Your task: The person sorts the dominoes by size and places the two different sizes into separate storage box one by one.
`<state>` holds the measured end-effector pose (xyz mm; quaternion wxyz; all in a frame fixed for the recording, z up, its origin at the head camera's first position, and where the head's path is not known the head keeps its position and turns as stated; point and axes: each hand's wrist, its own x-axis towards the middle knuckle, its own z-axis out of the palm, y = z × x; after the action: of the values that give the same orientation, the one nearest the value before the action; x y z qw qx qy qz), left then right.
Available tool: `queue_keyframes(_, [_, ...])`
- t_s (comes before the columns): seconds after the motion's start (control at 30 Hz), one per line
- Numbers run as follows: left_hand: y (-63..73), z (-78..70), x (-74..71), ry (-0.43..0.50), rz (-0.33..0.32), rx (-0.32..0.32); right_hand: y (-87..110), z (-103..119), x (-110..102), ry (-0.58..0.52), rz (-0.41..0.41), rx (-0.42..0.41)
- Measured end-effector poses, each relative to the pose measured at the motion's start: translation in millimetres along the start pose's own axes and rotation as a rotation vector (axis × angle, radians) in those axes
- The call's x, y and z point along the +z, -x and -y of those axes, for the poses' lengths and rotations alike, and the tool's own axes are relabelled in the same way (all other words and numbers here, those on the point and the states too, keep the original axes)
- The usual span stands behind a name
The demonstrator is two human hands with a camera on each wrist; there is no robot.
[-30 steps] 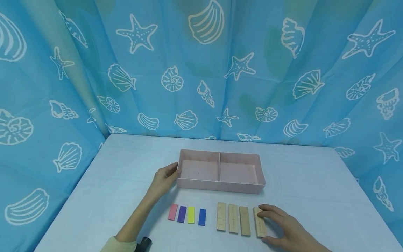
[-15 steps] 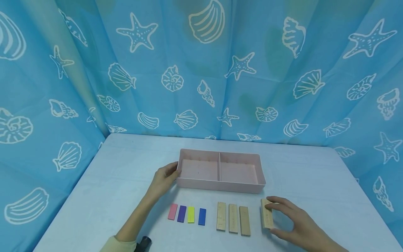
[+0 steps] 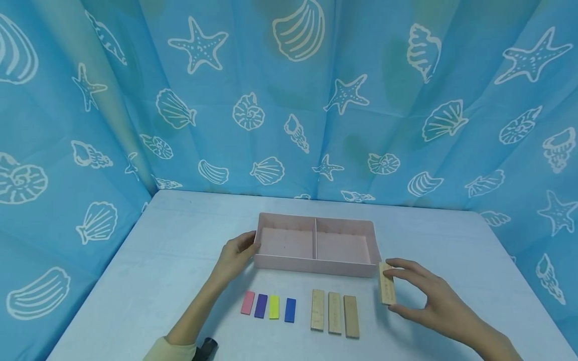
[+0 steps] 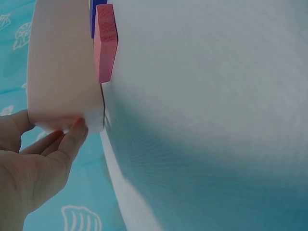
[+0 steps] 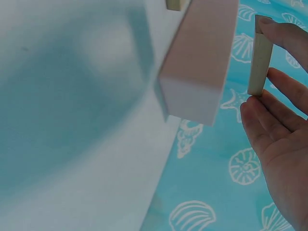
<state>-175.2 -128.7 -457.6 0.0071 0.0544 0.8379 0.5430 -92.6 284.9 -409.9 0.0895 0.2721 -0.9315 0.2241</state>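
My right hand (image 3: 431, 296) pinches a wooden block (image 3: 387, 284) by its two ends, thumb at the near end. The block is up off the table, just beyond the near right corner of a pink two-compartment box (image 3: 316, 265). In the right wrist view the wooden block (image 5: 261, 62) sits between thumb and fingertips, apart from the box (image 5: 199, 53). My left hand (image 3: 235, 258) holds the box's left end wall, thumb over the rim. From the left wrist view, that hand (image 4: 43, 163) has its fingertips on the box's end (image 4: 65, 96). Both compartments show bare floors.
Several small coloured blocks lie in a row before the box: pink (image 3: 247, 303), purple (image 3: 261, 306), yellow (image 3: 274, 307) and blue (image 3: 290, 311). Right of them lie three wooden blocks (image 3: 334, 313). A blue shell-print curtain (image 3: 289, 100) surrounds the white table (image 3: 180, 225).
My right hand has lifted the rightmost wooden block off the table and carried it away from me and slightly right, towards the box's near right corner. The left hand and box stay put.
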Motion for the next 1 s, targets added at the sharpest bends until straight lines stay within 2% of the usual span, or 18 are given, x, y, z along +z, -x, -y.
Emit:
queue_keyframes(0.3, [0.3, 0.4, 0.5, 0.003, 0.005, -0.022, -27.1, -1.4, -12.6, -0.025, -0.032, -0.066])
queue_keyframes(0.53, [1.1, 0.7, -0.1, 0.013, 0.003, -0.004, -55.0, -6.2, -12.0, -0.058, -0.041, -0.115])
queue_keyframes(0.67, [1.3, 1.5, 0.7, 0.018, 0.002, -0.017, -69.2, -9.7, -9.3, -0.082, -0.046, -0.139])
queue_keyframes(0.8, [1.7, 1.1, 1.2, 0.015, 0.002, -0.02, -81.3, -11.4, -7.4, -0.108, -0.026, -0.125])
queue_keyframes(1.0, [1.2, 0.3, -0.4, 0.023, 0.008, -0.033, -97.4, -11.8, -1.9, -0.149, 0.036, -0.059])
